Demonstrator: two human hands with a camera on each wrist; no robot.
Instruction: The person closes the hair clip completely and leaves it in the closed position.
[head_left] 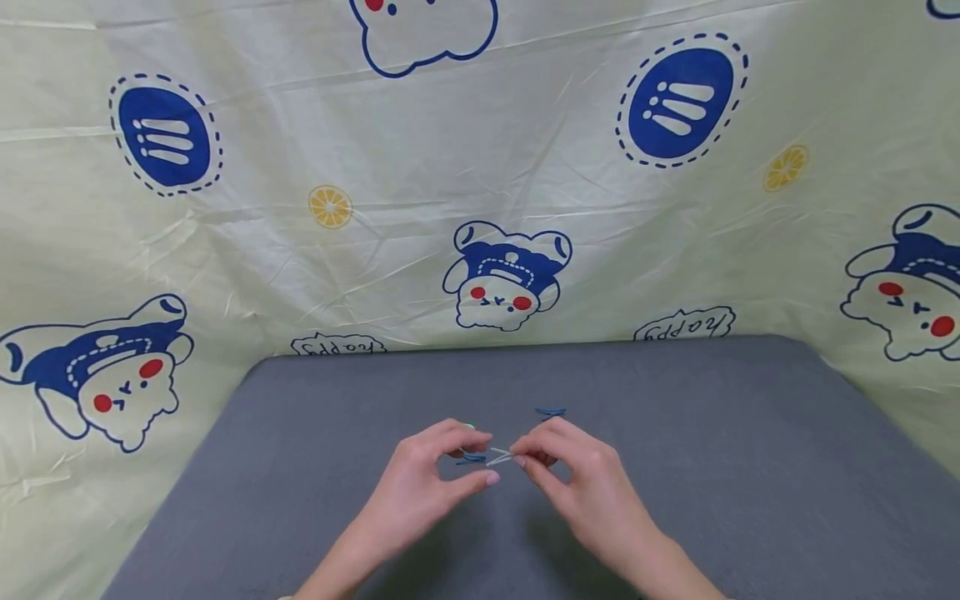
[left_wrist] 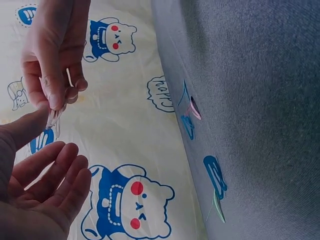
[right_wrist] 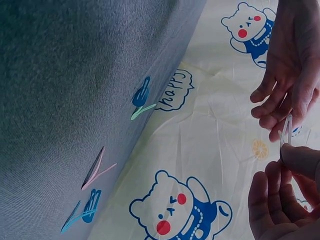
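My right hand (head_left: pixel 581 471) pinches a white snap hair clip (head_left: pixel 499 457) between thumb and fingertips. In the right wrist view the clip (right_wrist: pixel 286 132) is bent open, its two arms spread apart. My left hand (head_left: pixel 427 471) faces it from the left, thumb and forefinger parted on either side of the clip's free end. The left wrist view shows the left thumb (left_wrist: pixel 30 125) close by the clip (left_wrist: pixel 54 120), the other fingers loosely extended below. Both hands are raised above the grey table.
On the grey table (head_left: pixel 300 433) lie several more snap clips: a blue one (left_wrist: pixel 215 175) beside a green one (left_wrist: pixel 218 206), and a pink one (right_wrist: pixel 95 172) near another blue one (right_wrist: pixel 91 205) and a light blue one (right_wrist: pixel 72 217). A printed cloth (head_left: pixel 405 275) hangs behind.
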